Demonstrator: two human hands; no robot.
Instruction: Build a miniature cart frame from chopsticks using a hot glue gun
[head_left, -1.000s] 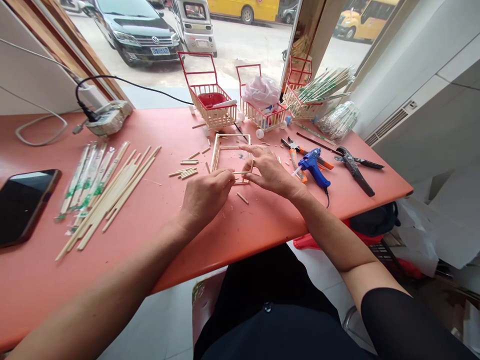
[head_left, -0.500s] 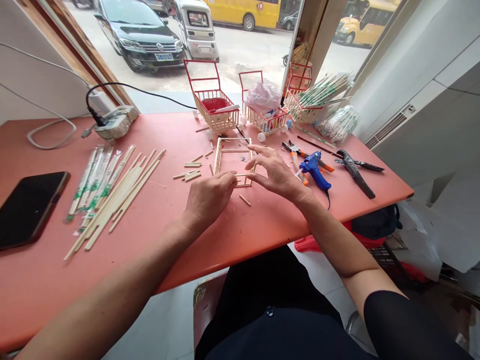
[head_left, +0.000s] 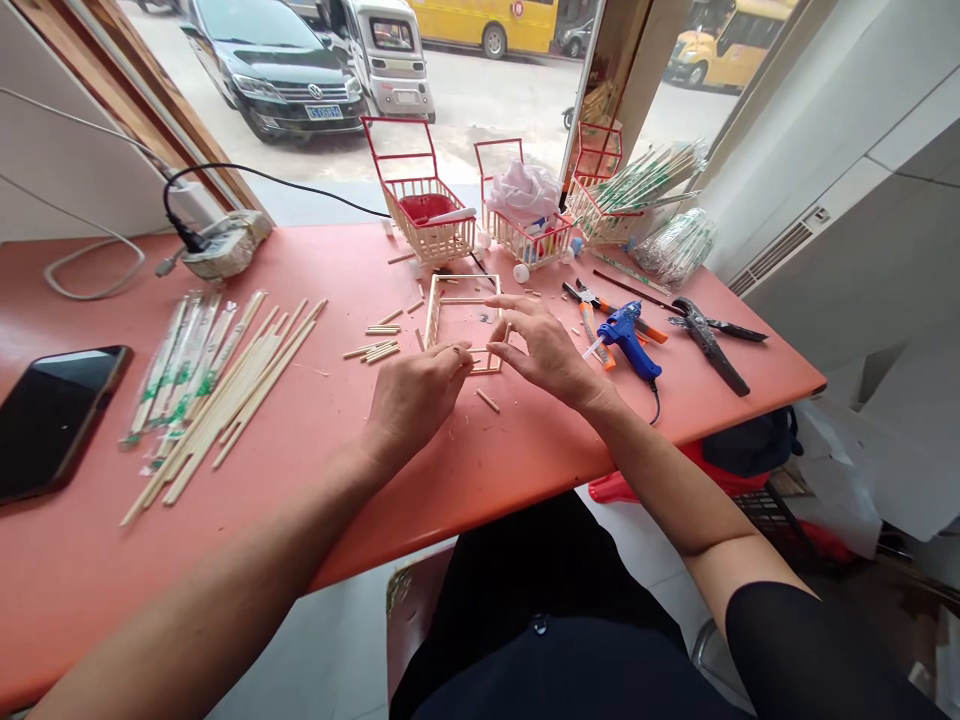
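One stick frame (head_left: 466,300): left hand (head_left: 418,390) pinching nearside, right hand (head_left: 546,345) beside it (hold unclear).

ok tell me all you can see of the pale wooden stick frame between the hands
The pale wooden stick frame is an open, roughly rectangular box outline of thin straight sticks, its middle unfilled. It seems to rest on the salmon-pink table. The bare left hand is at its near side, the right hand at its right side; they hide parts, so any grip is unclear.
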